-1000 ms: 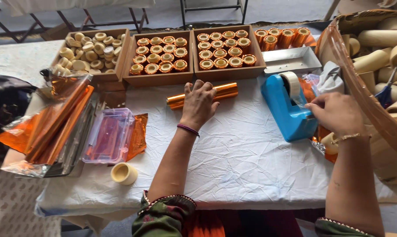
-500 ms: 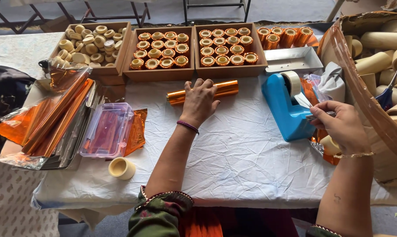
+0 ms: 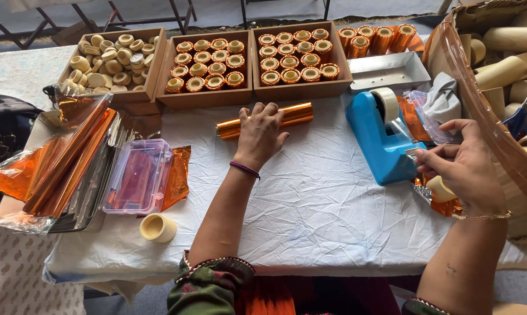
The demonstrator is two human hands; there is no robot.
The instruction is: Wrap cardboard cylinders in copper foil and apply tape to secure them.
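1. Compared with a second ago, not much has moved: the left hand point(image 3: 261, 133) hasn't left the foil-wrapped tube point(image 3: 266, 119), while the right hand point(image 3: 463, 169) has drifted a bit down and away from the blue tape dispenser point(image 3: 383, 140), fingers now pinched at its front end.
2. I'll use the dispenser as the landmark. The orange foil tube lies flat on the white-clothed tabletop point(image 3: 322, 216), well to the left of the dispenser, just in front of the wooden trays.
3. Left hand lies palm-down on top of the tube, fingers spread and pressing it rather than curled around it, so it's not really gripping.
4. Right hand sits just right of the dispenser, thumb and forefinger pinched together on what looks like a strip of clear tape; it's too thin to see properly.
5. Behind the dispenser sits an empty metal tray point(image 3: 392, 70), and to the left of that two wooden trays of foil-wrapped rings point(image 3: 252, 61), plus a third tray of plain rings point(image 3: 109, 58).
6. Far left of the dispenser: a clear plastic box point(image 3: 138, 175) on orange foil sheets point(image 3: 59, 157), and a roll of tape point(image 3: 157, 227) near the tabletop edge.
7. Right of the dispenser, a basket of cardboard tubes point(image 3: 502, 70).
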